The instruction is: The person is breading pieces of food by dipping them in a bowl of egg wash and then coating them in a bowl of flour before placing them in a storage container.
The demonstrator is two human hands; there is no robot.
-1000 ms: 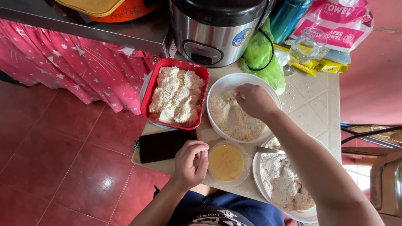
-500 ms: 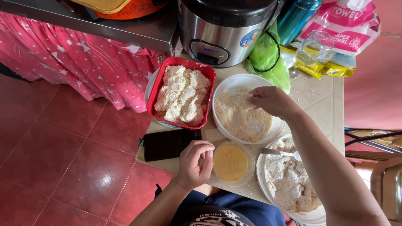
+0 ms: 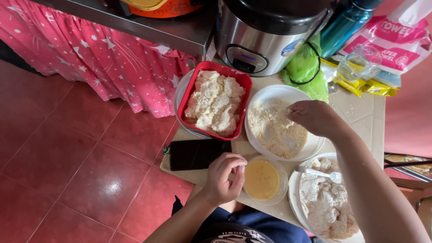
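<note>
The small clear bowl of yellow beaten egg [image 3: 262, 179] is taken as the landmark. Just left of it, the left hand [image 3: 223, 177] is seen loosely curled, fingertips at the bowl's rim; whether anything is pinched cannot be told. Right of the bowl, a white plate of floured pieces [image 3: 325, 202] is seen with a fork [image 3: 320, 173] laid across it. Beyond the bowl, a white bowl of breadcrumbs [image 3: 278, 128] rests on the worktop [image 3: 360, 112], and the right hand [image 3: 315, 118] is held over it, fingers closed on a crumbed piece. Farther left, 1 red tray of breaded pieces [image 3: 215, 102] is seen; a black phone [image 3: 196, 154] lies left of the egg bowl.
</note>
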